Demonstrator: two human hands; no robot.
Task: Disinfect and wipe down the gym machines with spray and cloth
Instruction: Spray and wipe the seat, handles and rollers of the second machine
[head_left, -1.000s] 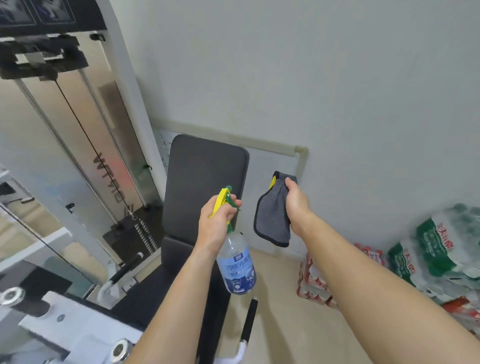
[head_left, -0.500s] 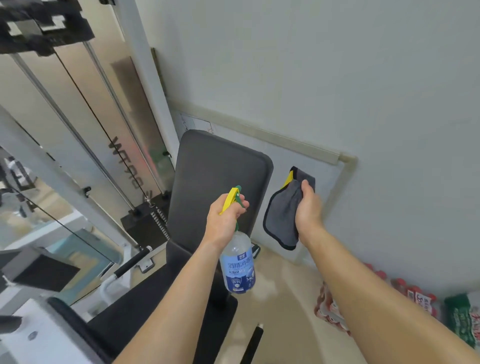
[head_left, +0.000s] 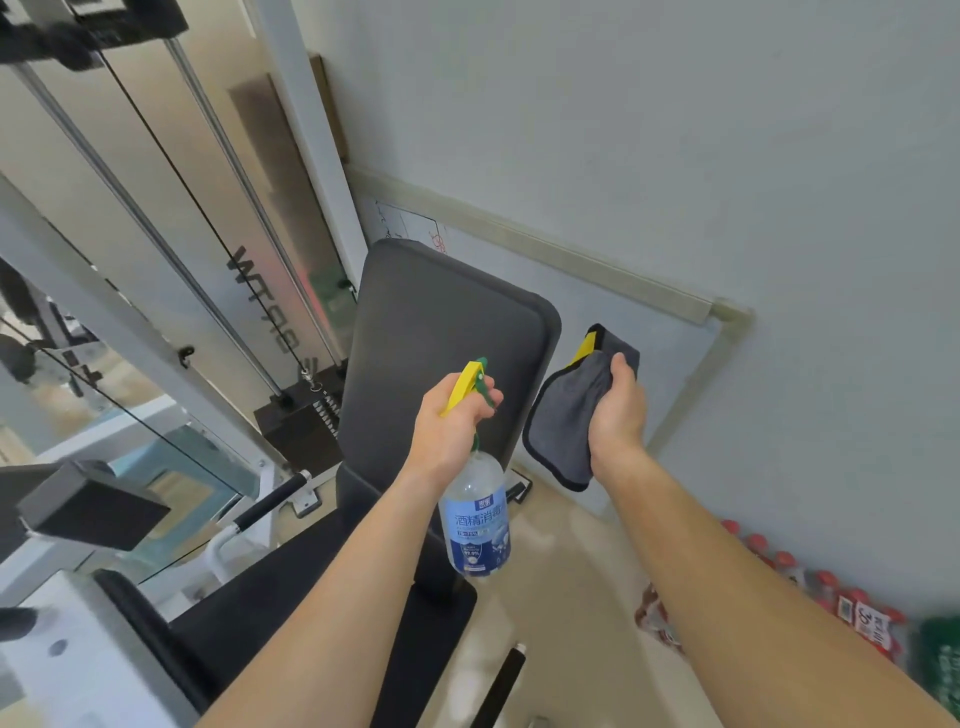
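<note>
The left hand (head_left: 451, 431) grasps the neck of a clear plastic spray bottle (head_left: 475, 512) with a yellow-green trigger, its blue-labelled body hanging below the fist before the black padded backrest (head_left: 436, 353). Beside it, the right hand (head_left: 618, 410) clutches a grey, black-edged cloth (head_left: 566, 421), which droops left of the palm.

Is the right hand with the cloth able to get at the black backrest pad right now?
Probably yes: the right hand holds the grey cloth just to the right of the backrest pad, and nothing visible lies between them.

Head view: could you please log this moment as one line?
left hand: grips spray bottle | right hand: holds grey cloth | backrest pad: beyond bottle, untouched
</note>
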